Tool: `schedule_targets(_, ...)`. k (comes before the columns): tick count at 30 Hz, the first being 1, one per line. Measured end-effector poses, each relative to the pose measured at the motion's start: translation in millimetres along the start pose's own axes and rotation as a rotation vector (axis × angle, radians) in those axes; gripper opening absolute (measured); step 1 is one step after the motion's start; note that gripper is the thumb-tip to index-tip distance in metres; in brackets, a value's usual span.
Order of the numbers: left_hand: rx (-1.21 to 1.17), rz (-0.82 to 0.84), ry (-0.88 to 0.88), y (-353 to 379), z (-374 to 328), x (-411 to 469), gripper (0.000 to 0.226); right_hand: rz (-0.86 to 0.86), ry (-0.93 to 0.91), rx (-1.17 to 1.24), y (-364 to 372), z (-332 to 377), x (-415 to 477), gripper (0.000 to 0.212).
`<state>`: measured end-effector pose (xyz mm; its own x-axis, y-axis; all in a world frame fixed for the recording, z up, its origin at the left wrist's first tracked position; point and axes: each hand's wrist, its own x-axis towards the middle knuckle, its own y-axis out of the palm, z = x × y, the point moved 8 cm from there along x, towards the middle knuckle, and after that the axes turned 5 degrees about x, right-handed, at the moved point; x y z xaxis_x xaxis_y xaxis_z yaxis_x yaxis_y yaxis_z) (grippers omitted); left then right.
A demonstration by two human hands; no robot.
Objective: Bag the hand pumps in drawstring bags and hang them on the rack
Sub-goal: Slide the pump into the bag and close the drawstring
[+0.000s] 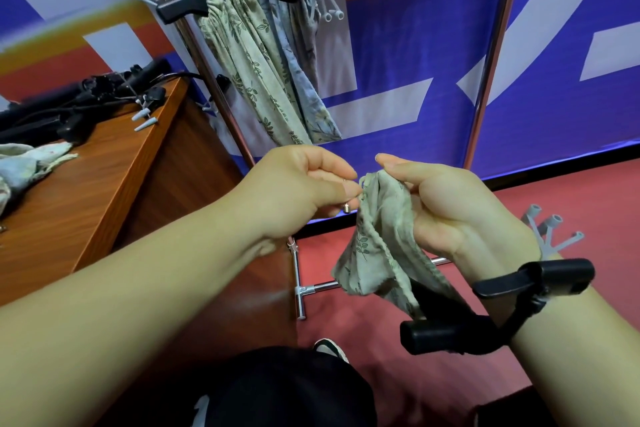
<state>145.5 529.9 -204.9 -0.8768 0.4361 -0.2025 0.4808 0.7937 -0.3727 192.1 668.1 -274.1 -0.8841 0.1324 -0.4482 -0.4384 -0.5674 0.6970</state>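
Currently I'm closing up: my right hand (446,208) pinches the drawstring bag (374,246) at its gathered edge, my left hand (304,191) pinches what seems its cord (363,184), the hand pump (446,329) pokes out beneath, so next comes cinching, then hooking onto the rack (493,45).

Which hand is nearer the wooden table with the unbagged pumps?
Left. The left hand is just right of the table; the right hand is farther right, beyond the bag.
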Motion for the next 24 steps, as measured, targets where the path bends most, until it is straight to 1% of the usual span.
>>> schedule_targets(3, -0.102, -0.013, -0.045, 0, 1, -1, 0.01, -0.003, -0.005, 0.002, -1, 1, 1, 0.013)
schedule_targets(6, -0.14, -0.02, -0.05, 2, 3, -1, 0.015, -0.003, 0.0, 0.004, 0, 1, -1, 0.013)
schedule_targets(10, -0.061, -0.045, 0.021, 4, 2, -1, 0.021, 0.007, 0.006, 0.026, 1, 2, -4, 0.014)
schedule_targets(13, -0.046, -0.047, 0.054, 10, 5, -2, 0.022, 0.019, 0.012, 0.033, 2, 3, -5, 0.016)
schedule_targets(20, -0.006, 0.017, 0.103, 23, 7, -5, 0.021, 0.031, 0.01, 0.061, 5, 5, -7, 0.014)
schedule_targets(24, 0.004, -0.02, 0.125, 22, 8, -5, 0.025, 0.021, 0.012, 0.058, 6, 6, -8, 0.014)
